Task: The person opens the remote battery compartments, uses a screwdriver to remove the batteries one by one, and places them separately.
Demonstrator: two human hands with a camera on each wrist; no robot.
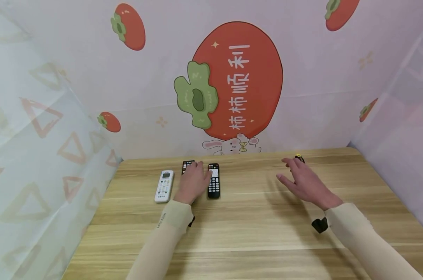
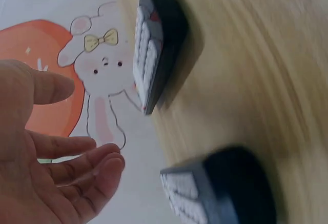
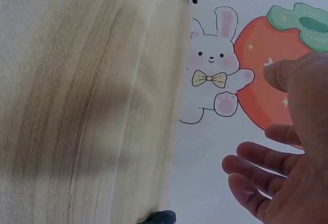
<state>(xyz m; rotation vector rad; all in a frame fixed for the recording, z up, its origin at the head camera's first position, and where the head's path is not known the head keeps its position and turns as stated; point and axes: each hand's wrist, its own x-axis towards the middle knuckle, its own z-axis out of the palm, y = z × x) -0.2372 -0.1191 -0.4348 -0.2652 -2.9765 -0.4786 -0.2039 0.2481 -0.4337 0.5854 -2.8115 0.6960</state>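
While left hand [image 1: 193, 182] hovers over remotes [image 1: 213, 181], right hand [image 1: 304, 179] raised, loose fingers [image 3: 256, 163]

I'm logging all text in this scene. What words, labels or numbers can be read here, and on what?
"柿柿顺利" in white on the big red persimmon of the backdrop.
Small dark print on the left sleeve cuff: too small to read.
Button labels and display on the white remote and the black remote: too small to read.
Wrist views: no readable text.
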